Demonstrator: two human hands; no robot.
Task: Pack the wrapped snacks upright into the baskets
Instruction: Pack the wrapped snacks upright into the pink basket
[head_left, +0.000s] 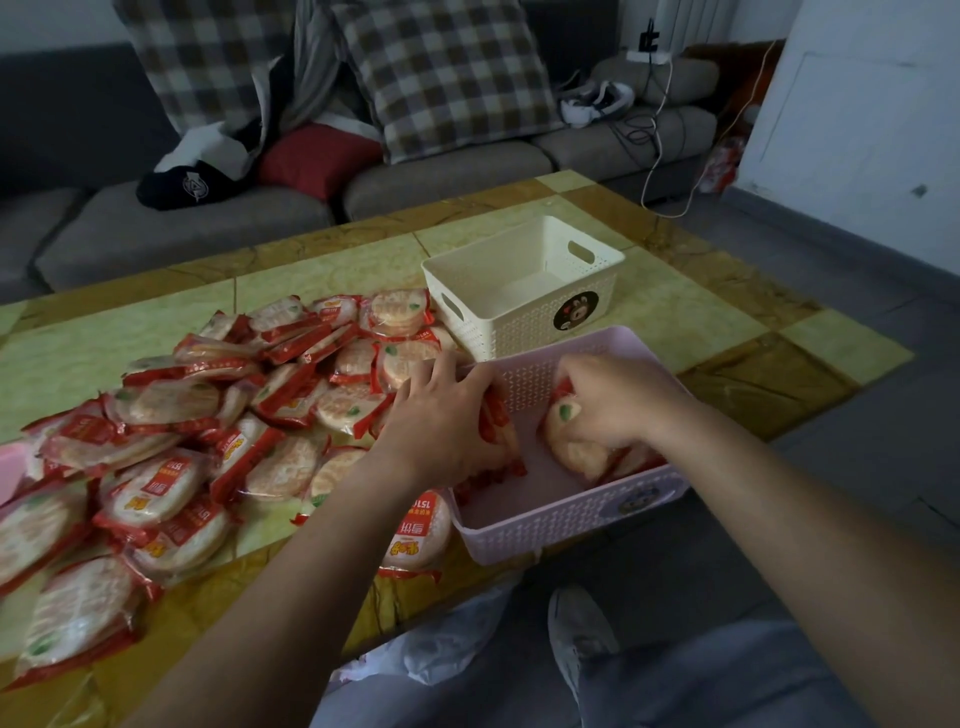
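Pink basket (571, 530) at the table's (701, 312) near edge. Left hand (441, 421) clasps red-wrapped cracker packs (498, 431) against its left wall; right hand (610, 402) grips further packs (571, 447) inside. Loose packs (208, 415) heaped at left; cream basket (519, 327) just behind.

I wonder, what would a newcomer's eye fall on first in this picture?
The heap of red-wrapped snacks sprawling over the left of the table. Next, the left hand and right hand, each holding snacks inside the pink basket at the near edge. Behind it stands a cream basket.
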